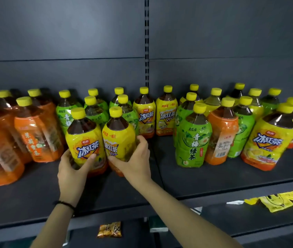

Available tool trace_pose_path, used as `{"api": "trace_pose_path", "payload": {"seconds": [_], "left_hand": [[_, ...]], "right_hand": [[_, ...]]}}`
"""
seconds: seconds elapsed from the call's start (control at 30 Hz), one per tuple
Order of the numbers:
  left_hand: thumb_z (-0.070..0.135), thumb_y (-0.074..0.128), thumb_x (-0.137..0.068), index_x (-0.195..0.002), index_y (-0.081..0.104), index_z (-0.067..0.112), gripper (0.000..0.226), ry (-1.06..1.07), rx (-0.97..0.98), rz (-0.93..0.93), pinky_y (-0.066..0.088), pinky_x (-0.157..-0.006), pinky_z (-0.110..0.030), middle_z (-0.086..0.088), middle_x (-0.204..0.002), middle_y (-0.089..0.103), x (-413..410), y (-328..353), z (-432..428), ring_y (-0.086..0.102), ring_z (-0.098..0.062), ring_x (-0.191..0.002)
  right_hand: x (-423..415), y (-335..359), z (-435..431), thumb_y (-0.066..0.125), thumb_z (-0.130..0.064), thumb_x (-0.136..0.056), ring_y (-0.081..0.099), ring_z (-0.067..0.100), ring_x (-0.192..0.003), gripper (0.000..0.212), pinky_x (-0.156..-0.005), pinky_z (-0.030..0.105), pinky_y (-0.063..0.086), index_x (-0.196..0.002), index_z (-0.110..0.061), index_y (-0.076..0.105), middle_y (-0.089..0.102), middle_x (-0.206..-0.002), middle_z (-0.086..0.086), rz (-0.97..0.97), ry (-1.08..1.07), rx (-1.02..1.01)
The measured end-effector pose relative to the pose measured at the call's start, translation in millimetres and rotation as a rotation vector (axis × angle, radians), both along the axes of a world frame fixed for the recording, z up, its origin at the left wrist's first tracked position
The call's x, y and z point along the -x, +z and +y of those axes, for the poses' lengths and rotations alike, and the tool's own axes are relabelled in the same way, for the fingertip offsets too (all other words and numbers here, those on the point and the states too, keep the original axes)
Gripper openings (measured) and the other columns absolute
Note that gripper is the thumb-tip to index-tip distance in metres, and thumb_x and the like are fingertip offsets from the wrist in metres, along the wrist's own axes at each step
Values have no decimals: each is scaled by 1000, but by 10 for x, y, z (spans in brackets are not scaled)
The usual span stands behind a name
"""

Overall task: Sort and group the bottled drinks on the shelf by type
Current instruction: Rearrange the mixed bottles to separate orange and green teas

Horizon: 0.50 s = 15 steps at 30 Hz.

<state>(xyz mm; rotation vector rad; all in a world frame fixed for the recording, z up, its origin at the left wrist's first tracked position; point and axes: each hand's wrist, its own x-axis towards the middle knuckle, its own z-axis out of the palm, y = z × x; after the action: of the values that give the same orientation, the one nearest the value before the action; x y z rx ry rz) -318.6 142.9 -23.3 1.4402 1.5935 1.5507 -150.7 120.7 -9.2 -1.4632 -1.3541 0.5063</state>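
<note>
Nearest me, on the lower shelf [249, 217], lies a snack packet [109, 229]. Above it, my left hand [72, 169] has its fingers [90, 158] clamped round one yellow-label bottle [85, 138]. My right hand [135, 158] grips a second yellow-label bottle [118, 138] that touches the first. Both stand upright mid-shelf [34, 194], toward the front edge. Green-label bottles [95, 111] stand behind them, orange-label bottles [36, 135] at the left end, and a mixed group [194, 136] toward the right end.

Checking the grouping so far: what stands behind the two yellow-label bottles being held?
Green-label bottles with yellow caps stand right behind the yellow-label bottles. Their lower halves are covered by the held pair, so nothing lower down can be seen.
</note>
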Motion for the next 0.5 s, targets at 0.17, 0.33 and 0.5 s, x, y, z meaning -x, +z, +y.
{"api": "trace_pose_path", "payload": {"seconds": [0.17,0.33,0.5], "left_hand": [[32,78,-71,-127,51,16,64,-93,30,51,42,-87,-31,-3,-124,59,98,-18,36,53,-13,-103],[44,77,-57,-125,54,13,78,-142,45,54,46,-86,-35,-4,-121,58,-117,-98,-110,57,-20,-106],[48,77,-58,-126,51,12,81,-176,8,86,46,-87,-32,-1,-117,48,-578,-107,-190,54,-17,-105]], "right_hand": [[-186,-101,14,80,-50,-63,45,8,-121,94,-97,34,48,-132,-40,18,38,-135,-12,58,43,-15],[-474,-218,-207,78,-54,-62,44,1,-120,93,-93,20,44,-135,-37,23,39,-133,-14,37,-41,-75],[-759,-281,-255,76,-44,-74,34,2,-133,95,-104,24,38,-146,-31,15,32,-147,-9,14,-127,-101]]}}
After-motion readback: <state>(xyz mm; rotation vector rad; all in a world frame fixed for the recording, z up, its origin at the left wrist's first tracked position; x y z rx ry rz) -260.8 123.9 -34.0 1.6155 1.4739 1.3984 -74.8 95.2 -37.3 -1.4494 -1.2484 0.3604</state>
